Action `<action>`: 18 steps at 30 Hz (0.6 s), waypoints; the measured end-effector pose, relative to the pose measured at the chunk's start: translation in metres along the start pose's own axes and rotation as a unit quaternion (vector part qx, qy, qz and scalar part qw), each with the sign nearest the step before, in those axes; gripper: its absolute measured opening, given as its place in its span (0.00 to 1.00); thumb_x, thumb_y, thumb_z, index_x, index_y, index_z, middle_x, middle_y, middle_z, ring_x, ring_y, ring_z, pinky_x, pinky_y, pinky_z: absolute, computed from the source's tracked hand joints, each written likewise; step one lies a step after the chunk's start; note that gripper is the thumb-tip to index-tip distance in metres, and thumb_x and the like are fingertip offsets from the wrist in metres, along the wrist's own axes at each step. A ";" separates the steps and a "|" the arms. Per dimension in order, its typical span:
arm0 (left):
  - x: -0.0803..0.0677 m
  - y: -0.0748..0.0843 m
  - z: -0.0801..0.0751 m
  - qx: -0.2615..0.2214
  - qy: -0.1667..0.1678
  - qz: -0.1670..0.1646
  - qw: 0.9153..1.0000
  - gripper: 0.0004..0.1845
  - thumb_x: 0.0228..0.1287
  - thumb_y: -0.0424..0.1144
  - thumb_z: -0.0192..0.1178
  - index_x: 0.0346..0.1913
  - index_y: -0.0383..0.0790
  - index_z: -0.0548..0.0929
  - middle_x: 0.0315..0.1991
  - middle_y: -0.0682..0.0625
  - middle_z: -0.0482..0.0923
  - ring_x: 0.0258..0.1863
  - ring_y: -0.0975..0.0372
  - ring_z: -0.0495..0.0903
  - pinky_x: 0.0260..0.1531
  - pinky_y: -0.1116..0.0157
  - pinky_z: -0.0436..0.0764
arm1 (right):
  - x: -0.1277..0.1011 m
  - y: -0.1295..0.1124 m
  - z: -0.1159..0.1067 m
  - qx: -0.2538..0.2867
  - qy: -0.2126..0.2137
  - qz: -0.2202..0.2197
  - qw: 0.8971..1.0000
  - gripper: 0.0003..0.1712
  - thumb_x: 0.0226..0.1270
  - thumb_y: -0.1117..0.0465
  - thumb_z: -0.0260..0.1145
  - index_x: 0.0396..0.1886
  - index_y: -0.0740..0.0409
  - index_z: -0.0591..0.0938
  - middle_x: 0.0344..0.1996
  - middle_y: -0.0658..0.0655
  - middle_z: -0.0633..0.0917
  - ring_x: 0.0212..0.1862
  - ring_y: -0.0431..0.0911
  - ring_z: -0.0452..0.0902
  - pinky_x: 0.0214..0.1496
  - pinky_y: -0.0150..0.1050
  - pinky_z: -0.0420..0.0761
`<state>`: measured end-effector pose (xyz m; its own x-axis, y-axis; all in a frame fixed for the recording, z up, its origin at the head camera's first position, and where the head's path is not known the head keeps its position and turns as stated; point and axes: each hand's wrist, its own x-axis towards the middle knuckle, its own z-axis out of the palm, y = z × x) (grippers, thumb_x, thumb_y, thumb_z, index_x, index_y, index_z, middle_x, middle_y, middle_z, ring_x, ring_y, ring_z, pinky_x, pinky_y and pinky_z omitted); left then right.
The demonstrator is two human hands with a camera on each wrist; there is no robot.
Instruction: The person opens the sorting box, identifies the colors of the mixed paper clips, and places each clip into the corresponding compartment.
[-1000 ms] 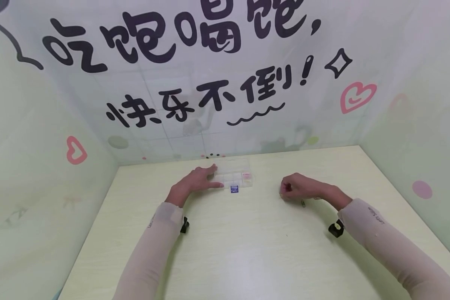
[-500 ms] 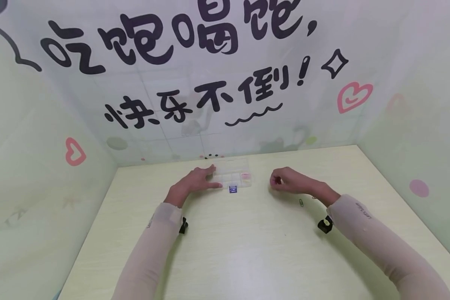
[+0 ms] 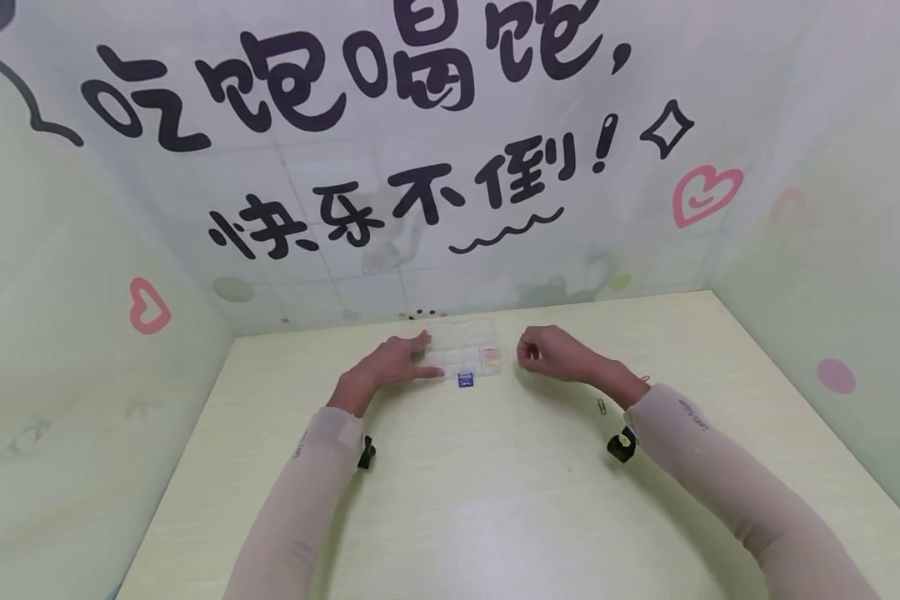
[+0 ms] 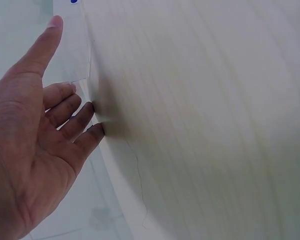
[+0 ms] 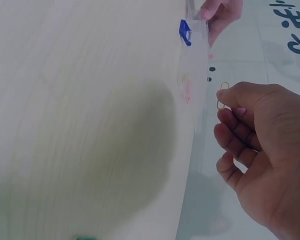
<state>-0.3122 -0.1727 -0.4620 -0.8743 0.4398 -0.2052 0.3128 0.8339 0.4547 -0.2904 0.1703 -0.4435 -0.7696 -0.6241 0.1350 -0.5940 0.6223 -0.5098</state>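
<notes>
A clear plastic compartment box (image 3: 461, 333) lies with its lid raised at the back of the table. Blue marks its front latch (image 3: 466, 380), and something pink (image 3: 491, 354) shows in its right-hand compartment. My left hand (image 3: 399, 360) rests at the box's left end, thumb and index finger spread along it; in the left wrist view the fingers (image 4: 70, 107) are relaxed. Just right of the box, my right hand (image 3: 557, 353) pinches a yellowish paper clip (image 5: 221, 102) between thumb and fingertip, held above the table and apart from the box.
A dark green paper clip (image 3: 602, 407) lies on the pale table (image 3: 480, 492) below my right wrist. Another paper clip (image 3: 645, 378) shows beside the right forearm. A printed wall (image 3: 390, 283) stands close behind the box, with walls at both sides.
My right hand has moved left and slightly back, closer to the box, with the paper clip. A paper clip on the table shows more fully. My left hand has stayed at the box.
</notes>
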 end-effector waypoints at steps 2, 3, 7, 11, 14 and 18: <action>0.000 0.000 0.000 0.000 -0.002 -0.001 1.000 0.53 0.69 0.65 0.67 0.85 0.40 0.56 0.82 0.42 0.60 0.81 0.45 0.60 0.78 0.47 0.64 | 0.004 -0.002 0.002 -0.004 0.007 0.004 1.000 0.06 0.69 0.70 0.69 0.32 0.58 0.82 0.31 0.51 0.84 0.36 0.43 0.78 0.42 0.38 0.80; 0.000 0.001 0.000 0.000 -0.003 -0.001 1.000 0.53 0.69 0.65 0.67 0.85 0.40 0.56 0.82 0.42 0.60 0.81 0.45 0.60 0.78 0.47 0.64 | 0.006 -0.003 0.004 -0.005 0.010 0.007 1.000 0.06 0.69 0.70 0.69 0.32 0.58 0.82 0.31 0.52 0.84 0.36 0.44 0.78 0.42 0.39 0.81; 0.000 0.001 0.001 0.002 -0.004 -0.005 1.000 0.53 0.69 0.65 0.66 0.85 0.40 0.55 0.82 0.42 0.60 0.81 0.45 0.61 0.78 0.47 0.64 | 0.014 -0.007 0.008 -0.004 0.023 0.007 1.000 0.06 0.69 0.71 0.69 0.32 0.59 0.82 0.31 0.52 0.83 0.37 0.45 0.79 0.43 0.40 0.81; 0.000 0.001 0.001 0.005 -0.003 -0.003 1.000 0.53 0.70 0.65 0.66 0.85 0.40 0.55 0.82 0.41 0.61 0.80 0.45 0.61 0.77 0.47 0.65 | 0.021 -0.009 0.013 -0.001 0.029 0.004 1.000 0.06 0.68 0.71 0.69 0.32 0.59 0.82 0.31 0.52 0.83 0.36 0.45 0.79 0.44 0.40 0.81; 0.000 0.000 0.001 0.005 -0.002 0.001 1.000 0.53 0.70 0.64 0.67 0.84 0.39 0.56 0.81 0.40 0.61 0.80 0.45 0.62 0.77 0.47 0.66 | 0.026 -0.010 0.015 0.002 0.030 0.007 1.000 0.05 0.69 0.71 0.69 0.33 0.59 0.83 0.32 0.53 0.84 0.36 0.44 0.78 0.44 0.40 0.81; 0.000 0.000 0.000 0.006 0.000 0.005 1.000 0.53 0.69 0.64 0.67 0.84 0.38 0.56 0.81 0.40 0.61 0.80 0.45 0.63 0.77 0.47 0.66 | 0.032 -0.012 0.018 0.008 0.032 0.010 0.999 0.03 0.70 0.70 0.69 0.35 0.61 0.84 0.32 0.54 0.84 0.36 0.44 0.78 0.43 0.40 0.82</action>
<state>-0.3119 -0.1725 -0.4619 -0.8714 0.4477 -0.2007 0.3255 0.8336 0.4463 -0.3035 0.1350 -0.4482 -0.7956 -0.5790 0.1782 -0.5741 0.6268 -0.5268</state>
